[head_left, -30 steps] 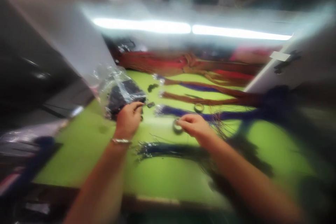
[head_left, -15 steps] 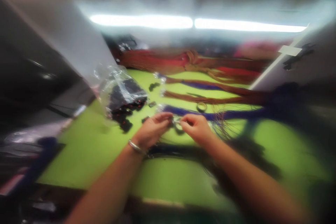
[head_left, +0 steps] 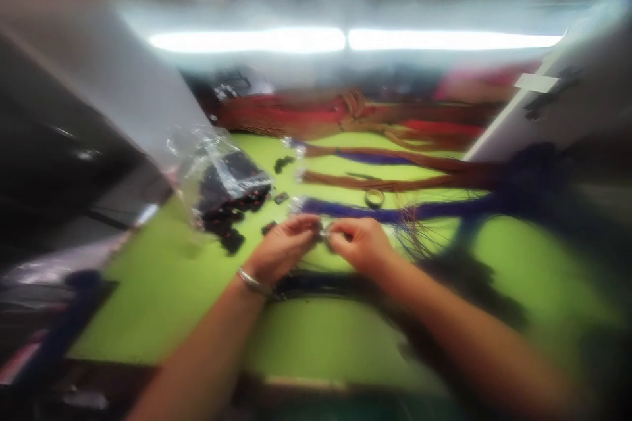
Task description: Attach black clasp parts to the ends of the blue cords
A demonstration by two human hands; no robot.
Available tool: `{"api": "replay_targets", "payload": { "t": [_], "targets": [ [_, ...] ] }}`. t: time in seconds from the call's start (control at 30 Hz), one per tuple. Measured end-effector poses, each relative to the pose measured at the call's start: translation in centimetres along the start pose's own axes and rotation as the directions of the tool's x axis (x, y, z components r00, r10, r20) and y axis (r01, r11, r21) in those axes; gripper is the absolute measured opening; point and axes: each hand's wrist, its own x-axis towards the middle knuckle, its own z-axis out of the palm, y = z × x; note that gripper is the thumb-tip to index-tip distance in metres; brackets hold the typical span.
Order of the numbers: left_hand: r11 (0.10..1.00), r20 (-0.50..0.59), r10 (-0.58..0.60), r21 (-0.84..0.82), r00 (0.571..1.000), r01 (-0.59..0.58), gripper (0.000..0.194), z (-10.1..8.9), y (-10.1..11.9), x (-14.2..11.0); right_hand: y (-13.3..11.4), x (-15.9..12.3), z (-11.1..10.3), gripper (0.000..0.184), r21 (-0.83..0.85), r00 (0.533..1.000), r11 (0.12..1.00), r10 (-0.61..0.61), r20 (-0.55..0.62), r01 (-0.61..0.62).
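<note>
My left hand (head_left: 289, 241) is closed in a pinch, with a metal bangle (head_left: 253, 281) on its wrist. Opposite it, my right hand (head_left: 364, 245) pinches too, its fingertips a short way from the left ones. A small pale piece (head_left: 324, 232) shows between the fingertips; blur hides what it is. Just behind the hands lies a bundle of blue wires (head_left: 340, 210) with whitish ends at the left. A dark wire bundle (head_left: 316, 283) runs below the hands. Beyond the right hand sits a roll of tape (head_left: 374, 198).
An open clear plastic bag (head_left: 230, 174) of black parts stands left, some parts spilled on the green tabletop (head_left: 162, 289). Brown wire bundles (head_left: 375, 182) cross the table, with red and brown wires (head_left: 286, 115) farther back. White panels (head_left: 143, 92) flank the sides; lamps (head_left: 247, 39) shine above.
The view has shifted slightly, so most things appear a little farther left. My fingertips have come closer together, and the ring-shaped thing between them is now mostly covered.
</note>
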Motion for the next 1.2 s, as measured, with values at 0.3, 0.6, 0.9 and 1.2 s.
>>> {"api": "replay_targets", "payload": {
  "t": [0.3, 0.6, 0.9, 1.2],
  "targets": [
    [0.924, 0.035, 0.172, 0.340, 0.984, -0.174, 0.025, -0.3, -1.0, 0.2, -0.1, -0.3, 0.5, 0.017, -0.175, 0.998, 0.983, -0.062, 0.002, 0.062],
    [0.980, -0.047, 0.104, 0.177, 0.993, -0.094, 0.027, 0.4, -0.8, 0.1, 1.1, 0.0, 1.2, 0.014, 0.089, 1.000, 0.996, -0.012, -0.022, 0.014],
    [0.955, -0.008, 0.133, 0.268, 0.991, -0.126, 0.026, -0.2, -1.7, 0.4, 1.1, 0.0, 1.5, 0.013, -0.028, 0.993, 0.993, -0.119, -0.017, 0.118],
    [0.862, 0.120, 0.043, 0.498, 0.992, -0.097, 0.025, -1.2, 0.0, 0.0, 1.2, 0.2, 0.3, 0.013, -0.026, 0.984, 0.997, -0.072, 0.161, 0.077]
  ]
}}
